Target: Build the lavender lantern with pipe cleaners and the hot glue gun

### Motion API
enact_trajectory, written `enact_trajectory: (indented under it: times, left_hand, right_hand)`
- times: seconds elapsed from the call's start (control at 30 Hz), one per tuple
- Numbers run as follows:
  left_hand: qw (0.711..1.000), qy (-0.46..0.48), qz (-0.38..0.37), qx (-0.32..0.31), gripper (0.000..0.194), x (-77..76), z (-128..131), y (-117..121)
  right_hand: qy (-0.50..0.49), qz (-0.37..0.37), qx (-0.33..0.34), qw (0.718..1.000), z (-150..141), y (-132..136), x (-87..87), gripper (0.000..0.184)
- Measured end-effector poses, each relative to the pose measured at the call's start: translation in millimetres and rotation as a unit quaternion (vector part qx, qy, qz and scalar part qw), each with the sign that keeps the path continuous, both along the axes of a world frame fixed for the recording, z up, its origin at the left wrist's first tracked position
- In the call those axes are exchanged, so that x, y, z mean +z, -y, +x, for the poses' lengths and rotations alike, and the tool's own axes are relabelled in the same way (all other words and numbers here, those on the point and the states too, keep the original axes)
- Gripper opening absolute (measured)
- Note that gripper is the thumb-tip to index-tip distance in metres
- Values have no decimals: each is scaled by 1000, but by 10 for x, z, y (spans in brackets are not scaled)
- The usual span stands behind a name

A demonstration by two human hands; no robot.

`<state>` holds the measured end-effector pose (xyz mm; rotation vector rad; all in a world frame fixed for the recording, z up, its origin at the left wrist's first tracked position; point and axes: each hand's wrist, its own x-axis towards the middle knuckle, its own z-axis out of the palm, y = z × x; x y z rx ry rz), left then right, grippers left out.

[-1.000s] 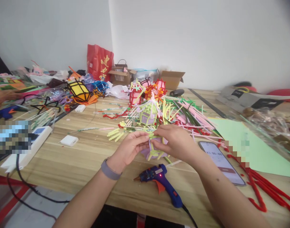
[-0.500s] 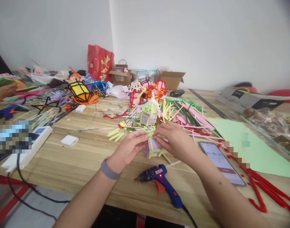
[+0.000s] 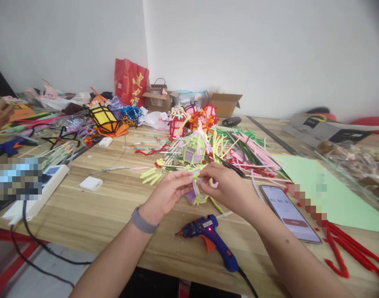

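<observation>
Both of my hands are closed on a small lavender lantern [image 3: 199,195] edged with yellow-green pipe cleaners. My left hand [image 3: 170,191] grips its left upper edge between thumb and fingers. At its right top, my right hand [image 3: 223,184] pinches the yellow-green rim and partly covers the lantern. Just beyond the hands stands a similar lavender and yellow-green lantern [image 3: 194,155] with a fringed roof. On the table close to me lies a blue hot glue gun [image 3: 212,236], its red light on and its nozzle pointing left.
Pipe cleaners [image 3: 254,151] in several colours lie behind my hands. A phone [image 3: 290,213] and a green sheet [image 3: 329,192] are at right. At left are a white charger [image 3: 91,183], a power strip [image 3: 49,186] and another person's hand [image 3: 1,116].
The lantern has turned in my hands, and my right hand has shifted slightly left along its top. At far left, the other person's hand has moved left.
</observation>
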<state>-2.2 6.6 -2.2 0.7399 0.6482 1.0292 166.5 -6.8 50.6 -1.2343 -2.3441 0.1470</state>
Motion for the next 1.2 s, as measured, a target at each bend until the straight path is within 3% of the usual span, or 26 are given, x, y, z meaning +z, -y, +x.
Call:
enact_trajectory:
  times: [0.23, 0.57, 1.2]
  left_hand:
    - [1000, -8, 3, 1, 20, -11, 15, 0]
    - [1000, 1, 1, -12, 19, 0, 13, 7]
    - [1000, -3, 8, -11, 18, -7, 28, 9]
  right_hand:
    - [-18, -15, -53, 998, -55, 15, -21, 6]
    - [-16, -22, -17, 999, -6, -31, 10, 17]
    - [16, 0, -18, 1000, -26, -31, -37, 18]
